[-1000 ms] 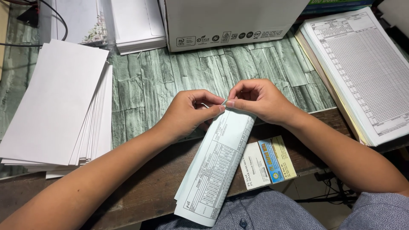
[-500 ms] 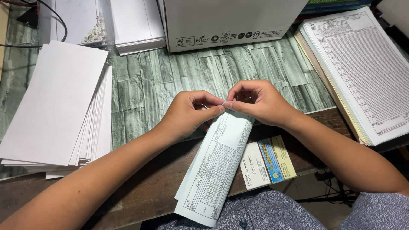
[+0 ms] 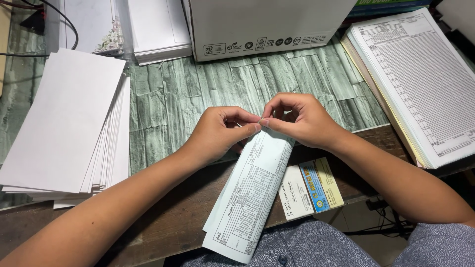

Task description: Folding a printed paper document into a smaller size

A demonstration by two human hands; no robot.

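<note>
Both hands are pinched onto the top end of a long folded pale-blue form [image 3: 250, 190]: the left hand [image 3: 220, 131] has thumb and forefinger closed on the corner, and the right hand [image 3: 299, 118] meets it fingertip to fingertip, closed on the same edge. Something tiny sits between the fingertips, maybe a staple or clip, honestly too small to tell. The form itself hangs diagonally from the hands down toward 7 o'clock, over the edge of the wooden desk [image 3: 188, 198] and onto the person's lap. Progress-wise, my guess is we're somewhere in the middle: the sheet looks already folded lengthwise, the top end is what's being fiddled with, and it isn't on any pile yet. At 9 o'clock there's a fat stack of plain white sheets [image 3: 64, 123], fanned a bit at the edges. At 12 o'clock sits a white cardboard box [image 3: 267, 24] with a row of small black printed symbols along its bottom edge. At 2 o'clock there's a thick pile of gridded forms [image 3: 420, 84], white on top with yellowish sheets under. Just below the right wrist, around 5 o'clock, lies a small card [image 3: 311, 188] with white, blue and yellow panels.
</note>
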